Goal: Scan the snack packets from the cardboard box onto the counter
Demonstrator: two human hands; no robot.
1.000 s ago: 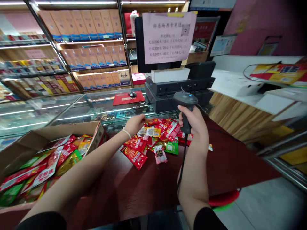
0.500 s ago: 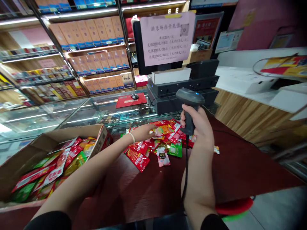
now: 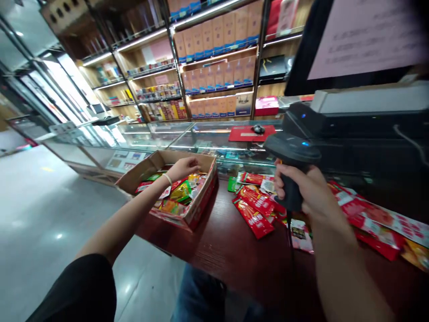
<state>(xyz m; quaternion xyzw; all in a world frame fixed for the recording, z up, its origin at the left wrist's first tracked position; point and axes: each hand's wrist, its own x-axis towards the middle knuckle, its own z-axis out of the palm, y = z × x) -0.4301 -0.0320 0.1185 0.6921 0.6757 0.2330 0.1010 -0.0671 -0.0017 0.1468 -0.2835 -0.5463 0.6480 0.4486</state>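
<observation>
My right hand (image 3: 306, 190) is wrapped round the handle of a dark barcode scanner (image 3: 292, 152), its blue light lit and its cord hanging down. The scanner is held above a pile of snack packets (image 3: 256, 199), mostly red, on the dark counter. A small pink and white packet (image 3: 301, 235) lies beneath my right wrist. Over an open cardboard box (image 3: 201, 210) is my left hand (image 3: 183, 169), its fingers curled downward. What they hold, if anything, I cannot make out. Inside the box lie several green, red and yellow packets (image 3: 181, 191).
Behind the box runs a glass display case (image 3: 177, 134), with a red mat (image 3: 248, 133) and a computer mouse (image 3: 258, 129) on it. A monitor (image 3: 303, 74) and black till equipment (image 3: 368, 134) stand at the right. Further packets (image 3: 375, 219) lie right of my forearm.
My left hand has moved left from the packet pile to over the box. The view has swung left, bringing the whole box and the floor into sight. My right hand still holds the scanner.
</observation>
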